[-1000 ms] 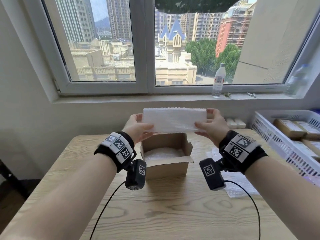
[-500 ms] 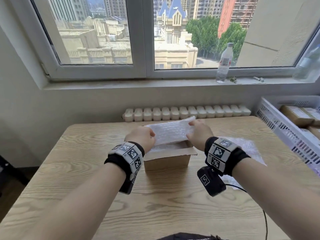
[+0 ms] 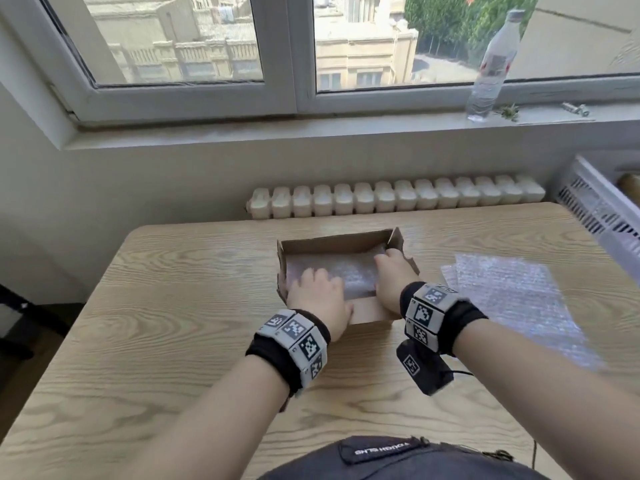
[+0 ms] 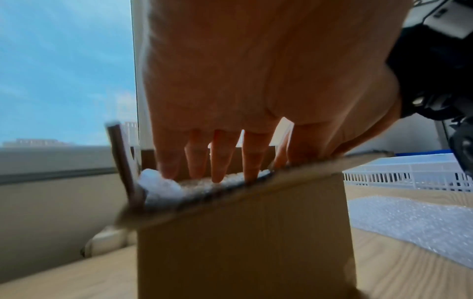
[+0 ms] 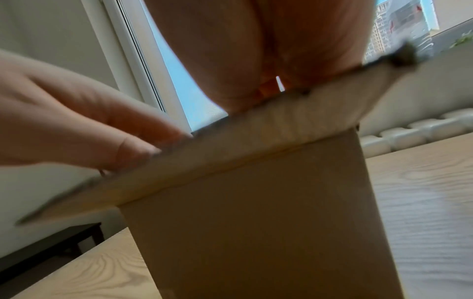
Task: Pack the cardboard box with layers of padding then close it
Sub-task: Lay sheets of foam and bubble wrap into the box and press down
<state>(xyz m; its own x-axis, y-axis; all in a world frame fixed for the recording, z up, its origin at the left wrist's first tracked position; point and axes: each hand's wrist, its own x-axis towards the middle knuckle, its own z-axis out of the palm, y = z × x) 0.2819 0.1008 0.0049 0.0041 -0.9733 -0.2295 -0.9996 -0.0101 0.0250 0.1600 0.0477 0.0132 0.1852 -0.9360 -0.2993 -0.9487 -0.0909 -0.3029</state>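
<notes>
A small open cardboard box (image 3: 332,245) stands mid-table, flaps up. Inside it lies a sheet of bubble-wrap padding (image 3: 356,275). My left hand (image 3: 317,289) reaches over the near flap (image 3: 367,310) with straight, spread fingers pressing the sheet down on the left side. My right hand (image 3: 389,275) is in the right side, fingers reaching toward the far right corner on the padding. In the left wrist view the fingers (image 4: 222,161) point down onto the crumpled padding (image 4: 163,186) above the box wall (image 4: 243,242). In the right wrist view the box flap (image 5: 256,131) hides my right fingers.
Several loose bubble-wrap sheets (image 3: 512,299) lie on the wooden table (image 3: 173,323) right of the box. A white slatted basket (image 3: 595,209) sits at the right edge. A row of white moulded trays (image 3: 394,195) lines the back edge. A water bottle (image 3: 491,64) stands on the sill.
The padding sheet, held up above the box by both hands a second ago, has come down into the box. Both hands have let go of its edges and now press on it.
</notes>
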